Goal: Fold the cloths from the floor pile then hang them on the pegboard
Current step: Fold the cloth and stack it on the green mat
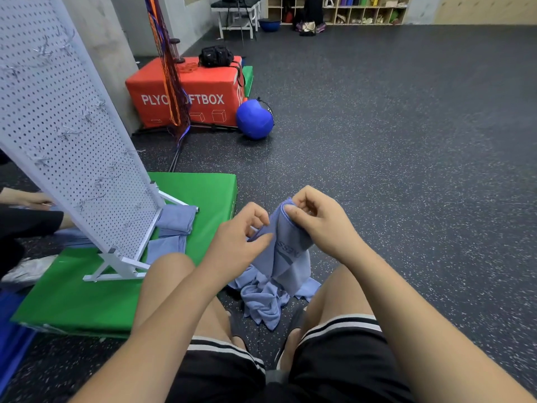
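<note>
I am holding one blue cloth [286, 248] up off the floor pile [266, 301], which is lying on the dark floor [406, 170] between my knees. My right hand [316, 219] is pinching the cloth's top hem between thumb and forefinger. My left hand [241, 237] is curling in and nipping a side edge a little lower.

I am judging this as the very start of a fold, the hunt for corners. The next move is calling for my hands to slide apart along the hem until the cloth is hanging flat, since its lower end is trailing into the pile.

The pegboard [66, 126] is standing on the green mat [209, 193] to my left, and I am seeing nothing hung on this face of it. Some folded cloths [177, 219] are lying by its foot near the mat's right edge.

As for containers, cubby shelves [363, 10] along the far wall are holding oddments too small to tell. A black bag [216, 56] is sitting on top of the red box [186, 91], its contents hidden.
</note>
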